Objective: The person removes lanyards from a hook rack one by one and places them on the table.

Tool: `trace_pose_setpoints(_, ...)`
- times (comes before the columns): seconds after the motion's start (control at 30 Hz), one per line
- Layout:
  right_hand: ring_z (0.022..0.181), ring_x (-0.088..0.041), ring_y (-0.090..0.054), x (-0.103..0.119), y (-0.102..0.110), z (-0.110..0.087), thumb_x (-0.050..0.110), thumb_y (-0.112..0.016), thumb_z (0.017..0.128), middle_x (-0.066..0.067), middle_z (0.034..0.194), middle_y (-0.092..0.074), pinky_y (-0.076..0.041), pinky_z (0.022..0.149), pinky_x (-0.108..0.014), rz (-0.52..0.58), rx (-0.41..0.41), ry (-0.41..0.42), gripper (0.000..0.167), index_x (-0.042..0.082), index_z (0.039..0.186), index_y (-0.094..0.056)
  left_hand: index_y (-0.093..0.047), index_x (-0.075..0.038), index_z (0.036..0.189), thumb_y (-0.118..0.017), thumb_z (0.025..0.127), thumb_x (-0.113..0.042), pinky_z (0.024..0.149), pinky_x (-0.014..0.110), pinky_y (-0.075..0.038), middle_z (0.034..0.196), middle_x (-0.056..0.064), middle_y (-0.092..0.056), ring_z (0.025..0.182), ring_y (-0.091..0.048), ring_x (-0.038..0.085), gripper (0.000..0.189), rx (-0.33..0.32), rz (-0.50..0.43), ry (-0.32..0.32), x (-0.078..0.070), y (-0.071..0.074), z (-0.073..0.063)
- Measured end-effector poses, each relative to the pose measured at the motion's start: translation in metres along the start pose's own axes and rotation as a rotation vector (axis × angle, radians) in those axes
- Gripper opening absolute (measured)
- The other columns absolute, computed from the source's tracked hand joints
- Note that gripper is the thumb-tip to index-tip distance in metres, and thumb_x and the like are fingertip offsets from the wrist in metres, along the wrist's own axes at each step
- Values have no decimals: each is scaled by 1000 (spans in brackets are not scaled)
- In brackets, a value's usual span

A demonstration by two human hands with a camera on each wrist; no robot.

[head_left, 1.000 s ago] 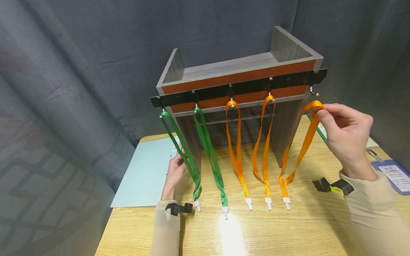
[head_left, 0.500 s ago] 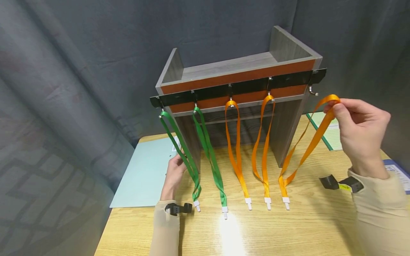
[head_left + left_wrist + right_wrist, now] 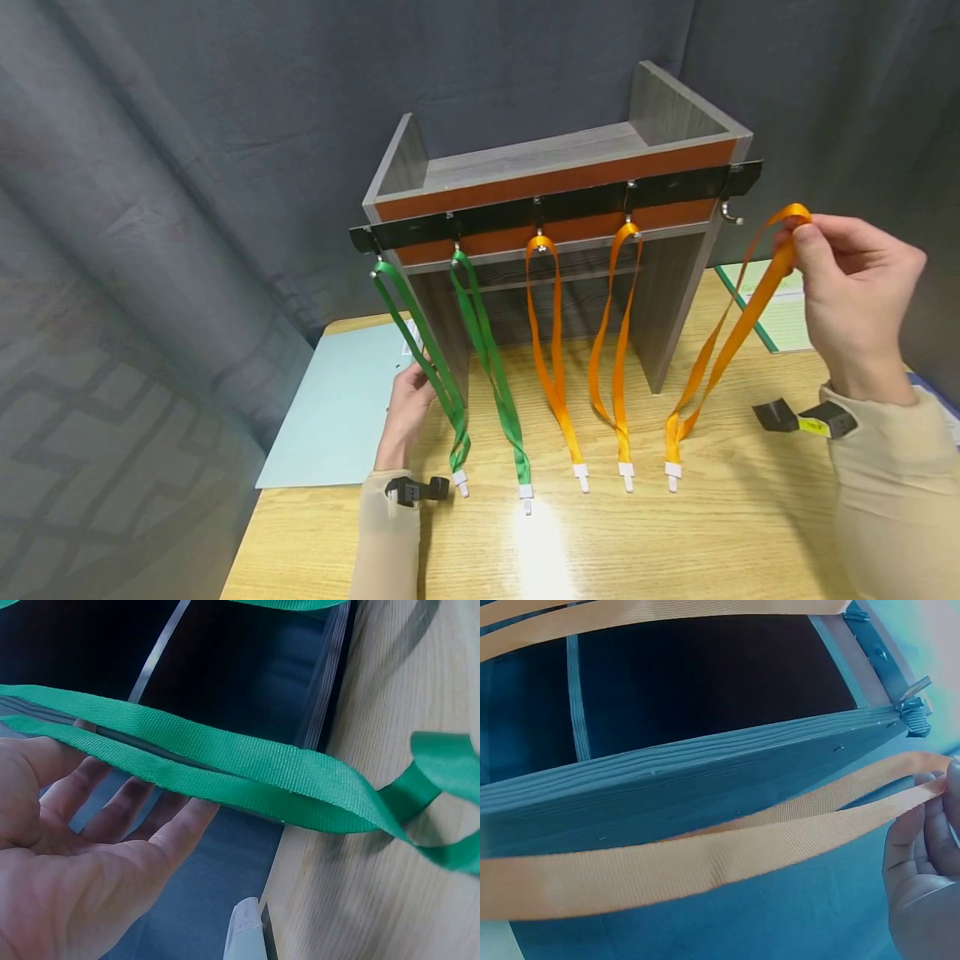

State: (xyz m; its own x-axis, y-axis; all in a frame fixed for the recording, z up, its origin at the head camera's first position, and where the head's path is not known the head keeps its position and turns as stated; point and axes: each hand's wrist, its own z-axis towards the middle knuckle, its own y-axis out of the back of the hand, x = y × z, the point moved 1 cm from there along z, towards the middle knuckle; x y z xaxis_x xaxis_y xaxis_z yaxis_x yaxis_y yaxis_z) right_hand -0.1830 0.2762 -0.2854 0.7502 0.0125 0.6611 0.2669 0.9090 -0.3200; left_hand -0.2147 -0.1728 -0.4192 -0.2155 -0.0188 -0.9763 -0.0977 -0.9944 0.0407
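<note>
My right hand [image 3: 858, 292] pinches the top of an orange lanyard's loop [image 3: 738, 333] between thumb and fingers. It is held right of the bare end hook [image 3: 731, 215], apart from it. The strap slopes down to a white clip [image 3: 672, 475] low over the wooden table. My left hand [image 3: 405, 408] is by the left side of the grey shelf unit [image 3: 663, 300], behind the leftmost green lanyard [image 3: 420, 333]. In the left wrist view its fingers [image 3: 120, 814] reach out loosely behind the green strap [image 3: 225, 757], partly hidden, touching the unit's side.
A black hook rail [image 3: 585, 196] runs across the unit's front. Another green lanyard [image 3: 491, 358] and two orange lanyards [image 3: 557, 333] hang from it. A pale blue folder [image 3: 337, 408] lies left, a green-edged notepad [image 3: 780, 308] right. A blue badge edge shows at far right.
My right hand has moved right and upward with the orange lanyard's loop, away from the end hook, drawing the strap out straighter. The left hand has stayed put.
</note>
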Motion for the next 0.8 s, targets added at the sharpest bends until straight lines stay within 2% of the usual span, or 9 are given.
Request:
trace_pose_setpoints(0.3,76,-21,-64,-7,-3,5,-8,-66,83,-18,87,-69,-52,74,-19,0,-23,-49,23,-22,101,-62,-58,13,118,-59,92,2,86,33,-48,116,29,-57,106,-54,35,28,7,-12,-7,1,0,0)
trace_pose_setpoints(0.37,78,-20,-63,-9,-3,6,-4,-68,84,-17,89,-69,-51,76,-18,-47,-30,-65,24,-19,102,-63,-58,12,119,-59,92,1,87,34,-48,117,29,-58,107,-54,35,29,9,-11,-7,1,0,0)
trace_pose_setpoints(0.47,78,-21,-63,-12,-3,8,-3,-69,83,-17,90,-69,-51,76,-18,-45,-34,-82,26,-18,104,-64,-58,10,121,-59,93,0,88,35,-48,118,26,-58,108,-55,32,30,7,-5,-3,1,1,-1)
trace_pose_setpoints(0.6,75,-22,-63,-14,-6,13,-6,-69,82,-19,88,-69,-52,73,-19,32,-42,-76,26,-21,102,-63,-58,9,122,-60,93,-2,87,35,-48,118,24,-59,106,-56,28,31,5,1,2,1,1,-1)
trace_pose_setpoints(0.7,73,-21,-63,-14,-6,17,-6,-69,82,-18,87,-69,-52,72,-18,17,-51,-59,24,-20,100,-63,-58,9,121,-60,93,-2,88,36,-48,119,24,-59,107,-56,27,31,11,0,4,1,1,-1)
trace_pose_setpoints(0.8,74,-20,-63,-13,-5,23,-2,-69,84,-16,86,-69,-51,73,-18,-77,-54,-38,23,-19,100,-65,-58,9,121,-60,93,-3,90,37,-47,120,24,-59,109,-55,28,31,19,3,-1,1,1,0)
